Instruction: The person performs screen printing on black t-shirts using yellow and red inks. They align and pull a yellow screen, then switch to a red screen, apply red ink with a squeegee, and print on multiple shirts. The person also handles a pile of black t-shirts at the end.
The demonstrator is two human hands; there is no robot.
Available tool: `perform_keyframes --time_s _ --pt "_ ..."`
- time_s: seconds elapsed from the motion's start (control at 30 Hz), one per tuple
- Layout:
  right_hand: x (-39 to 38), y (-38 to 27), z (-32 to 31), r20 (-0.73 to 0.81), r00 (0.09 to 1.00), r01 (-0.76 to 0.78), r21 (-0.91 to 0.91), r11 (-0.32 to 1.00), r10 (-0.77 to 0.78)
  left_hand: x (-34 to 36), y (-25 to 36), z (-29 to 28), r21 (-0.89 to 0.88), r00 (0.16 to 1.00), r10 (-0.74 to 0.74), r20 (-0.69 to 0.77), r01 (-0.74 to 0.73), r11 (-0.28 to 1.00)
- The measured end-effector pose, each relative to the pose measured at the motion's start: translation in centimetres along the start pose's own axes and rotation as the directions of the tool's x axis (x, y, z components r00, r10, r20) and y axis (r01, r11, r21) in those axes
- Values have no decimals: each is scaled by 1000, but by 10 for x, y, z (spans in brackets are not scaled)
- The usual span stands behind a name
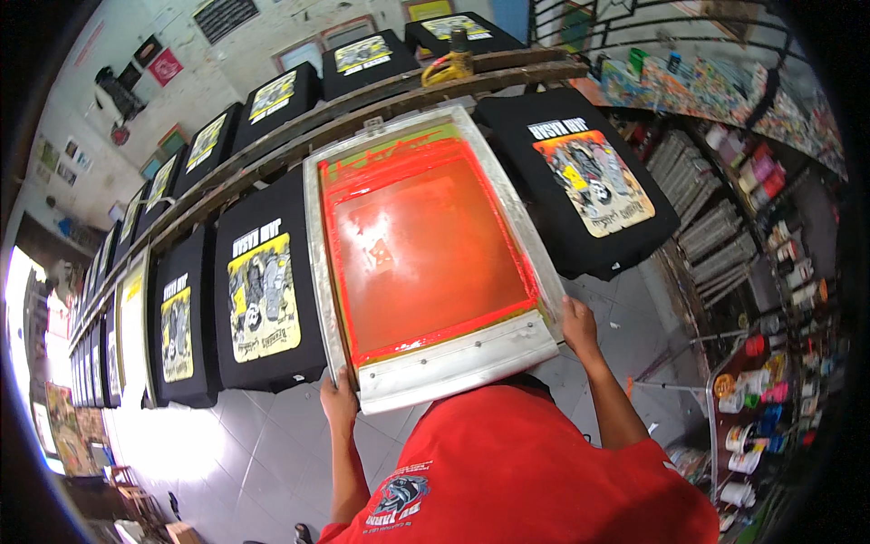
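Note:
A screen printing frame (430,263) with a pale metal border lies in front of me, its mesh coated in wet red ink that is thickest along the edges. A metal plate (462,358) with bolts runs along its near end. My left hand (340,399) is closed on the near left corner. On the right side, near the same end, my right hand (578,325) grips the border. A black T-shirt (598,172) with a coloured print lies on a board to the right, and another printed black T-shirt (263,299) lies to the left. Whatever is under the frame is hidden.
Across a long rail (362,104), more printed black shirts (272,100) line the far side. A yellow object (444,71) and a dark bottle sit on the rail. At right stand a paint-splattered surface (689,95) and shelves of ink containers (748,435).

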State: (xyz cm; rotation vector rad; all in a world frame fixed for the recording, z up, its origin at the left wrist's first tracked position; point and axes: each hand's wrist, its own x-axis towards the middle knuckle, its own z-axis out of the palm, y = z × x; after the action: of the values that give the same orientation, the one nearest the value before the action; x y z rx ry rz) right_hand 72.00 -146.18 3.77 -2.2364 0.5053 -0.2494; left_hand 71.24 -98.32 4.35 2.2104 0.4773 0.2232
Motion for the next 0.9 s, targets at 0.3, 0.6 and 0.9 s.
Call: perform_keyframes --time_s 0.3,0.6,0.9 --pt "16 12 0 9 1000 -8 -54 998 8 2 9 8 32 997 -74 1 73 997" --pt "47 13 1 13 1000 27 -43 999 -26 21 24 21 85 998 -53 15 51 995" --pt "64 12 3 19 999 -26 -42 999 27 31 38 27 34 999 -48 21 48 998"
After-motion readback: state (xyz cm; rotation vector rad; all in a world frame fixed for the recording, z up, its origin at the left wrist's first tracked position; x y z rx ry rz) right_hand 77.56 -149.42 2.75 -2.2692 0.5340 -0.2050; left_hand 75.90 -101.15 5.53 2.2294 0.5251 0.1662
